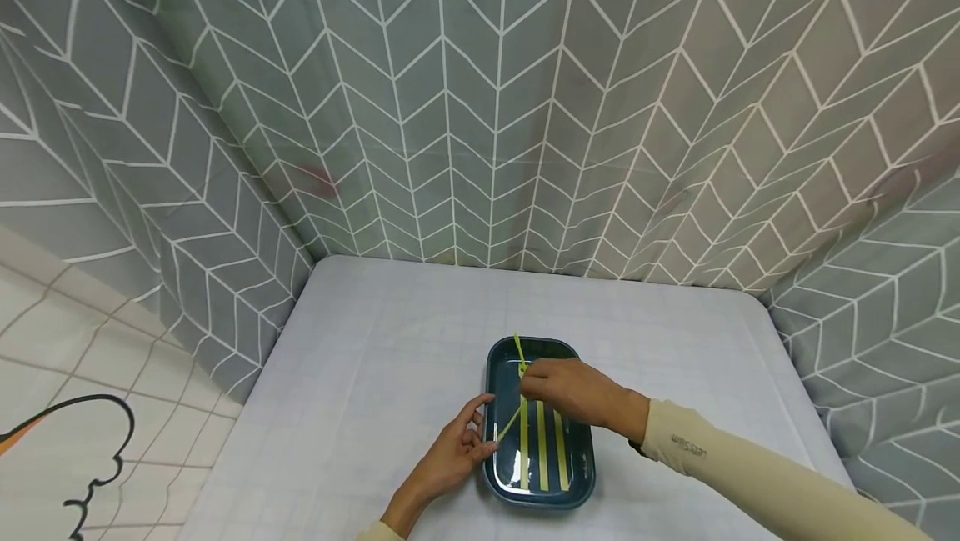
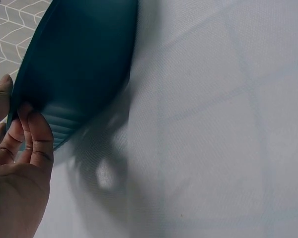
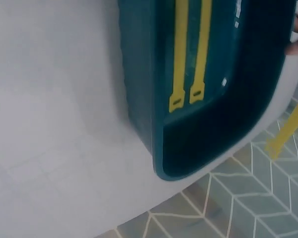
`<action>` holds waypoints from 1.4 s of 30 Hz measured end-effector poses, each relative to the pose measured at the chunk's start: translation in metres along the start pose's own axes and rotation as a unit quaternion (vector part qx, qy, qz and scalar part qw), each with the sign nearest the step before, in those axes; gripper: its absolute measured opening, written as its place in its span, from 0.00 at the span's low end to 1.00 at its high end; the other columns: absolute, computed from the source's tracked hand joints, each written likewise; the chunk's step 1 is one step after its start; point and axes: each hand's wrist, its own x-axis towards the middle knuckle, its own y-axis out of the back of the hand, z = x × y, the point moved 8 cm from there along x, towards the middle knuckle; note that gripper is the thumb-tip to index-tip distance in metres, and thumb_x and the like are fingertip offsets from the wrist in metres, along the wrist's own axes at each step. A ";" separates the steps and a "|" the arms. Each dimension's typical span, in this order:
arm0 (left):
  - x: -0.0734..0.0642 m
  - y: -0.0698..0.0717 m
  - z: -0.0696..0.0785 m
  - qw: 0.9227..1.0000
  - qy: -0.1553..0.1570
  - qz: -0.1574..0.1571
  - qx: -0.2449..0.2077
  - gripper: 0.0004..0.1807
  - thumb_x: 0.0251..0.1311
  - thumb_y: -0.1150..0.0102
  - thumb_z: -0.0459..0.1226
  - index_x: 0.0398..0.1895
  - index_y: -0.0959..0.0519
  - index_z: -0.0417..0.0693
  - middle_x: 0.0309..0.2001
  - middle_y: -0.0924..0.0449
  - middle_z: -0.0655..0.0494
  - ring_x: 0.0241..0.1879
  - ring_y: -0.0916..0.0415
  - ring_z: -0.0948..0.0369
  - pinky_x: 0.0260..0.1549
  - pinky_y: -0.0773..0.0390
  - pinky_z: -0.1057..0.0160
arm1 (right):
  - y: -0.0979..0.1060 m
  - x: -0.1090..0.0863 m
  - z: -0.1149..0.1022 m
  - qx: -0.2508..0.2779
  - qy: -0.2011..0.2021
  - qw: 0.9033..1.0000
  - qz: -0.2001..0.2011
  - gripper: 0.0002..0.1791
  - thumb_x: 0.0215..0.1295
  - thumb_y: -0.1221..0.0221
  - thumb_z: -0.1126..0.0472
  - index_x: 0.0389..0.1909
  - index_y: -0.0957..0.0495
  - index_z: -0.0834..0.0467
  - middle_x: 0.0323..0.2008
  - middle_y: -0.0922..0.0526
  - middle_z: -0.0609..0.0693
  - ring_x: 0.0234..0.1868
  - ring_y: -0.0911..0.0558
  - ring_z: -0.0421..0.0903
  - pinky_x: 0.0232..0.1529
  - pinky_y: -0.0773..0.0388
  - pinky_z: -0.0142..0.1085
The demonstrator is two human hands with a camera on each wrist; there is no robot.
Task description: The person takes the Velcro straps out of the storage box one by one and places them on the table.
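A dark teal tray (image 1: 506,501) sits on the white-covered table. Several yellow straps with slotted heads (image 1: 542,449) lie lengthwise inside it; two straps (image 3: 178,64) show in the right wrist view. My right hand (image 1: 573,391) pinches another yellow strap (image 1: 519,349) above the tray, and its slotted end (image 3: 283,136) sticks out past my fingers. This strap's other end slants down toward my left thumb; whether the thumb touches it I cannot tell. My left hand (image 1: 453,451) grips the tray's left rim, fingers (image 2: 38,134) against the outer wall.
A white cloth (image 1: 390,341) with faint checks covers the table around the tray. Grey curtains with white chevron lines (image 1: 480,149) hang behind and at both sides. Light tiles (image 1: 150,408) show at the lower left.
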 end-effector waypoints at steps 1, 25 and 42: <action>0.000 0.000 0.000 1.000 0.000 0.001 -0.002 0.37 0.64 0.36 0.31 0.74 0.39 0.50 0.45 0.29 0.44 0.23 0.32 0.70 0.25 0.32 0.73 | 0.003 -0.002 0.002 0.008 -0.008 1.000 0.007 0.12 0.59 0.30 0.66 0.41 0.20 0.50 0.39 0.17 0.42 0.40 0.18 0.35 0.42 0.20 0.27; 0.001 -0.003 -0.004 1.000 0.009 -0.004 0.012 0.38 0.65 0.36 0.33 0.76 0.41 0.49 0.44 0.29 0.45 0.21 0.34 0.71 0.25 0.32 0.73 | 0.064 -0.065 0.057 0.145 -0.236 0.949 0.149 0.11 0.57 0.30 0.68 0.36 0.19 0.51 0.35 0.16 0.40 0.37 0.19 0.35 0.39 0.19 0.35; 0.002 -0.002 -0.006 1.000 0.017 -0.007 -0.007 0.39 0.65 0.37 0.33 0.76 0.42 0.49 0.47 0.32 0.44 0.24 0.33 0.69 0.27 0.31 0.72 | 0.035 -0.138 0.100 0.339 -0.420 0.826 0.164 0.07 0.67 0.37 0.64 0.39 0.21 0.65 0.32 0.16 0.54 0.32 0.17 0.37 0.37 0.19 0.34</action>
